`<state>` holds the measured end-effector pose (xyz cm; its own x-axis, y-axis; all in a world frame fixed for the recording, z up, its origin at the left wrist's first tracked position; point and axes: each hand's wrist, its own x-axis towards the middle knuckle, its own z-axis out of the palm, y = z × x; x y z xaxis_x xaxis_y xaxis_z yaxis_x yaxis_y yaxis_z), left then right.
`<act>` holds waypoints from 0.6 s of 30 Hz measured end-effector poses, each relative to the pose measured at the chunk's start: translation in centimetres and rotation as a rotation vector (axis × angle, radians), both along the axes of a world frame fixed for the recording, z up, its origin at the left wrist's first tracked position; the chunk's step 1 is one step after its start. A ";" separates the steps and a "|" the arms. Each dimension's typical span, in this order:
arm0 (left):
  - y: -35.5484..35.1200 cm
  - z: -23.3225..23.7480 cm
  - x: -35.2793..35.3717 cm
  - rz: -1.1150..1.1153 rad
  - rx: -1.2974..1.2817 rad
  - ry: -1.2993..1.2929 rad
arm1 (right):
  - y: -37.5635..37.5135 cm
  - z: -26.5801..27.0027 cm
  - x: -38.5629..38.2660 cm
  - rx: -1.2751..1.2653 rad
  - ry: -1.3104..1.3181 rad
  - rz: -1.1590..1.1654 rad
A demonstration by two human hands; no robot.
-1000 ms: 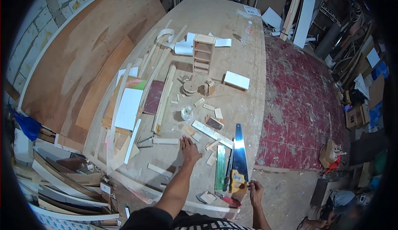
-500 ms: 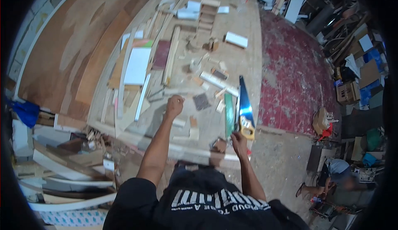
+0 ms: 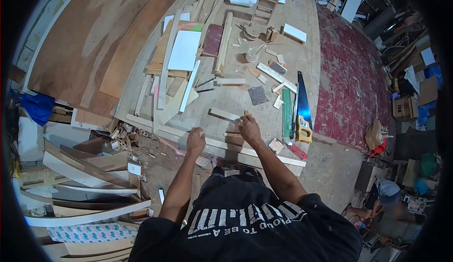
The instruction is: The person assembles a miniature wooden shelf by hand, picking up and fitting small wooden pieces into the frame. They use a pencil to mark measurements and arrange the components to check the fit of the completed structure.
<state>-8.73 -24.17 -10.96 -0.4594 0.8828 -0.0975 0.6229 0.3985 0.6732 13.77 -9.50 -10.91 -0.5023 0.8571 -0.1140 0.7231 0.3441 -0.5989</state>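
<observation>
My right hand (image 3: pixel 250 131) is over the near part of the workbench, its fingers closed round a small wood block (image 3: pixel 247 114), of which only the brownish end shows. A pale wood strip (image 3: pixel 223 114) lies just left of these fingers, and another short strip (image 3: pixel 233 135) is beside the wrist. My left hand (image 3: pixel 196 141) is at the bench's front edge, fingers loosely bent and apart, with nothing visible in it. Right of my right hand, a handsaw (image 3: pixel 303 129) with a yellow handle lies beside a green bar (image 3: pixel 287 113).
A red-handled tool (image 3: pixel 297 150) and a wood offcut (image 3: pixel 276 145) lie near the front edge. A dark square piece (image 3: pixel 258 96), white board (image 3: pixel 184 50) and several strips cover the bench. Curved wooden parts (image 3: pixel 89 186) are stacked at left. Another person (image 3: pixel 384 196) crouches at right.
My right hand has moved left from beside the saw handle to the small wood block. My left hand has drawn back to the bench's front edge. The whole view has shifted.
</observation>
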 end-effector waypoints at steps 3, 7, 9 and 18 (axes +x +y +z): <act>-1.2 0.0 0.7 -0.007 -0.025 -0.007 | 0.8 1.3 -3.0 0.158 -0.132 0.123; -3.3 0.4 1.4 -0.009 -0.017 -0.005 | 1.4 0.0 -6.3 0.156 -0.154 0.157; -4.2 1.2 1.4 -0.001 -0.037 -0.014 | 1.6 -1.5 -7.3 0.140 -0.243 0.250; -0.3 0.0 1.3 -0.032 0.027 -0.035 | 3.2 0.8 -4.5 0.156 -0.162 0.133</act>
